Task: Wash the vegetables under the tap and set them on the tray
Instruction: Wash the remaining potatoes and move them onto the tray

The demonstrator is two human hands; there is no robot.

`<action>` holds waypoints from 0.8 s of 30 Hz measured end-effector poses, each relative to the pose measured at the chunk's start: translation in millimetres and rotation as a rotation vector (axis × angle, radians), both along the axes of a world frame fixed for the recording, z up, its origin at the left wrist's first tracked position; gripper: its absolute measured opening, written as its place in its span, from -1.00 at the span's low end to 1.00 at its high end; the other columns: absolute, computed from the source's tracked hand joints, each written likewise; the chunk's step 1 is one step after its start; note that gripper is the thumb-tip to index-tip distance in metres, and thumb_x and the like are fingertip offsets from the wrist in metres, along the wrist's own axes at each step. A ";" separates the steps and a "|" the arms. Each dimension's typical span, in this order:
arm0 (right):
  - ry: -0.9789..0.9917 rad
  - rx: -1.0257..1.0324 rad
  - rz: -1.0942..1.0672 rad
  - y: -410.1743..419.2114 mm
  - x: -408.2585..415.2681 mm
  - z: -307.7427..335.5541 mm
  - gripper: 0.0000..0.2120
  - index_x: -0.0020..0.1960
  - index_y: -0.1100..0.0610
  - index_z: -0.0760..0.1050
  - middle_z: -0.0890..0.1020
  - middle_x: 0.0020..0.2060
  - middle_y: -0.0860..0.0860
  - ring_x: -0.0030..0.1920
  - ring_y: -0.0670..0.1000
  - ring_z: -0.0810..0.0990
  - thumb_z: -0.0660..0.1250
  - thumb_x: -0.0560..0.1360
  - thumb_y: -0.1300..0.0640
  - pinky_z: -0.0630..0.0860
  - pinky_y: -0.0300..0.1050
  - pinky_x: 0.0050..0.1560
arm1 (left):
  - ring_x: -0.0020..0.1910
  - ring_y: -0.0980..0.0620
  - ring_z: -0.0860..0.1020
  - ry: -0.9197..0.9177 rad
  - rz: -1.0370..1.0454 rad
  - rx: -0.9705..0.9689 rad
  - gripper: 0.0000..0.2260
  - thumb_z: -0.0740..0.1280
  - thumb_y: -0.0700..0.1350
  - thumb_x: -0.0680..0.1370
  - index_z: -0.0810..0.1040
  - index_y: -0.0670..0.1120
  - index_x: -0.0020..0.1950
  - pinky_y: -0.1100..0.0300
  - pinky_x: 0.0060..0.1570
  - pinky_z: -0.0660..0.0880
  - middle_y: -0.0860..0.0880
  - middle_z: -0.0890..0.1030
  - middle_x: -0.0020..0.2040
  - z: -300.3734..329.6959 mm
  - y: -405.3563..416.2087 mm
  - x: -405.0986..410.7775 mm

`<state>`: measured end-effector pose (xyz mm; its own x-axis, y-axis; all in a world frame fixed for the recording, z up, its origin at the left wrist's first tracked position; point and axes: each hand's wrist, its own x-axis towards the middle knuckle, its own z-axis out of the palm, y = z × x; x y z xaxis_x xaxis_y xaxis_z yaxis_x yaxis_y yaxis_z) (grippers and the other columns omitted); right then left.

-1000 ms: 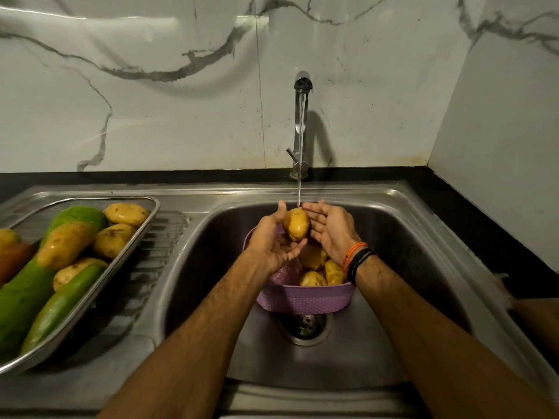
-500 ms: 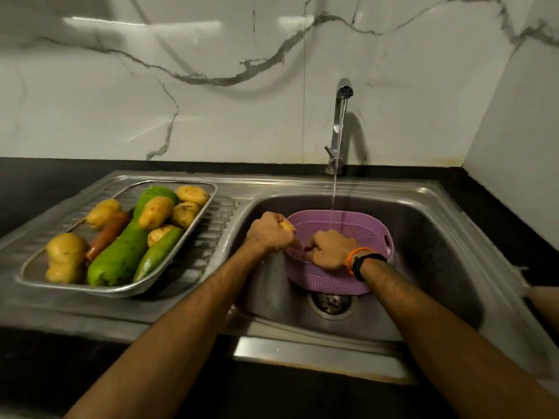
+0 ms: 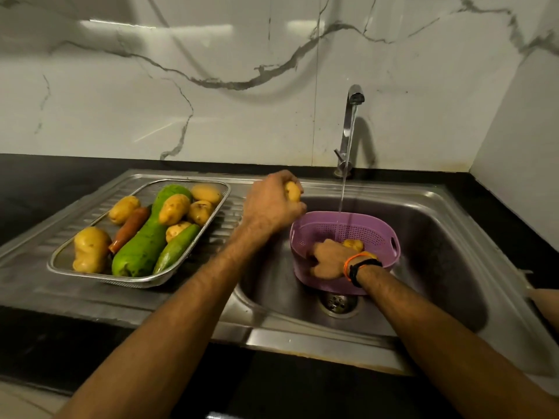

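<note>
Steel mesh tray [image 3: 211, 220] on sink drainboard, already holding several yellow potatoes [image 3: 174, 208], long green gourd [image 3: 144, 241], smaller green cucumber [image 3: 177, 247], orange carrot [image 3: 130, 224]. Left hand [image 3: 272, 204] above sink edge between tray and basin, fingers curled round one washed yellow potato [image 3: 292, 191], apparently headed to tray. Right hand [image 3: 328, 261] down inside purple perforated plastic basket [image 3: 375, 234] in steel sink [image 3: 447, 237], fingers curled, grip hidden, cannot tell. One more potato in basket [image 3: 353, 244] visible. Chrome tap [image 3: 351, 128] running into basket. Mostly done; a few potatoes left.
</note>
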<state>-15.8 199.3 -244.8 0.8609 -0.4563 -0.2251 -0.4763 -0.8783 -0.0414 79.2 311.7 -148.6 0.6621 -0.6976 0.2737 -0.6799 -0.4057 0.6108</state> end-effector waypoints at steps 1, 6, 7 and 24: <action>-0.009 0.007 0.007 0.9 -0.5 0.4 -0.59 0.25 0.14 0.49 0.60 0.15 0.13 0.14 0.21 0.57 0.31 0.52 -0.09 0.39 -0.13 -0.20 | 0.00 0.01 0.56 -0.003 -0.001 0.062 -0.73 0.49 -0.07 0.42 0.55 0.06 0.08 0.06 0.03 0.58 0.02 0.59 0.03 -11.6 0.3 -1.2; -0.013 0.049 -0.014 0.3 2.3 -5.3 -0.58 0.19 0.10 0.48 0.60 0.09 0.11 0.06 0.18 0.57 0.34 0.46 -0.14 0.52 0.03 0.07 | 0.19 -0.16 0.58 0.045 -0.073 0.623 -0.55 0.50 0.00 0.40 0.55 -0.04 0.26 0.03 0.17 0.55 -0.11 0.58 0.23 -78.1 12.3 -3.9; -0.010 0.044 -0.011 1.2 1.2 -3.3 -0.58 0.19 0.11 0.48 0.60 0.10 0.12 0.07 0.19 0.57 0.34 0.47 -0.13 0.52 0.05 0.09 | 0.19 -0.15 0.58 0.055 -0.058 0.589 -0.53 0.51 0.00 0.38 0.55 -0.02 0.26 0.03 0.17 0.55 -0.11 0.58 0.23 -77.7 12.8 -0.8; -0.636 0.346 0.175 105.6 64.4 98.3 -0.78 0.11 0.11 0.59 0.69 -0.08 -0.01 -0.13 -0.06 0.63 0.40 0.47 0.16 0.57 -0.20 0.05 | 0.10 0.00 0.53 -0.101 0.175 0.216 -0.36 0.63 0.12 0.25 0.54 -0.03 0.25 0.19 -0.06 0.41 -0.04 0.59 0.18 46.9 130.2 61.3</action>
